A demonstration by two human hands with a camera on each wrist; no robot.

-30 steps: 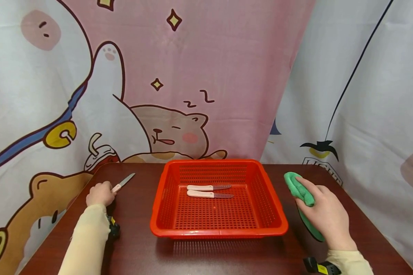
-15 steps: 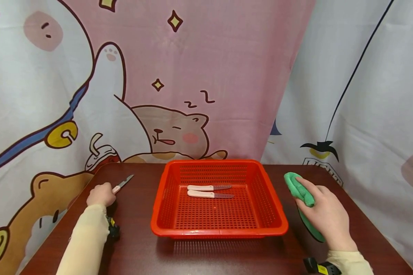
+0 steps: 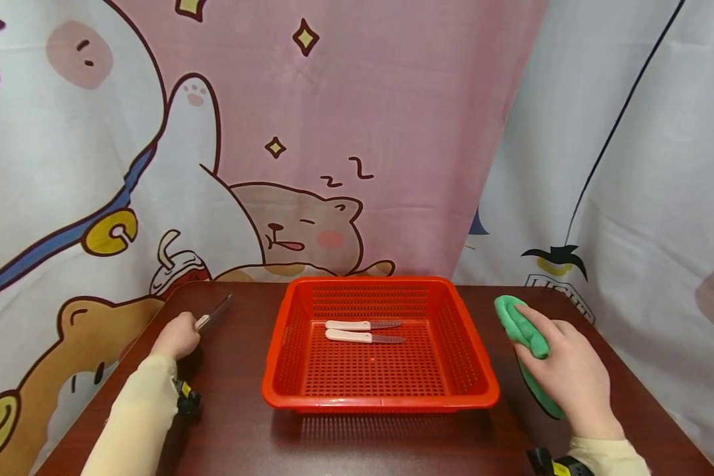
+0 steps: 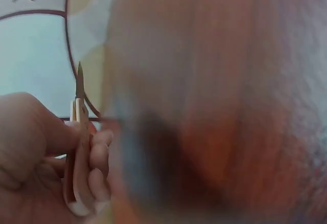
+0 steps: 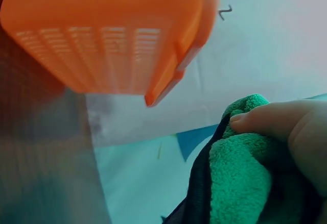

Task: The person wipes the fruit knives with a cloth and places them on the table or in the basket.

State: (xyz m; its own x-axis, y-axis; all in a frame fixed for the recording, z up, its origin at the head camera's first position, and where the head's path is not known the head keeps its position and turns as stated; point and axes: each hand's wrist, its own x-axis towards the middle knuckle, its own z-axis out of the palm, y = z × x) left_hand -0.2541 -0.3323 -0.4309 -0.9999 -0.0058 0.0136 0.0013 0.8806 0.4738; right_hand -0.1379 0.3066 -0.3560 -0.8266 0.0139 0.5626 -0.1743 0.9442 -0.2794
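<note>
At the left of the table my left hand (image 3: 178, 336) grips a folding knife by its pale handle (image 4: 82, 168). The knife's blade (image 3: 219, 308) is out and points away, toward the far edge. On the right, my right hand (image 3: 571, 370) holds a bunched green cloth (image 3: 520, 327); in the right wrist view the thumb presses on the fuzzy cloth (image 5: 240, 178), which has a dark edge. Between the hands stands a red plastic basket (image 3: 381, 402). Two knives, an upper knife (image 3: 348, 325) and a lower knife (image 3: 348, 336), both with pale handles, lie side by side in it.
The basket sits on a dark brown table (image 3: 232, 423). Behind the table hangs a curtain (image 3: 416, 132) printed with cartoon animals. A dark band with a yellow mark (image 3: 186, 396) is on the left wrist, and a similar one is on the right.
My left hand has turned slightly, so the knife's blade now shows edge-on and thinner. The right hand and cloth stay nearly where they were, and the basket has not moved.
</note>
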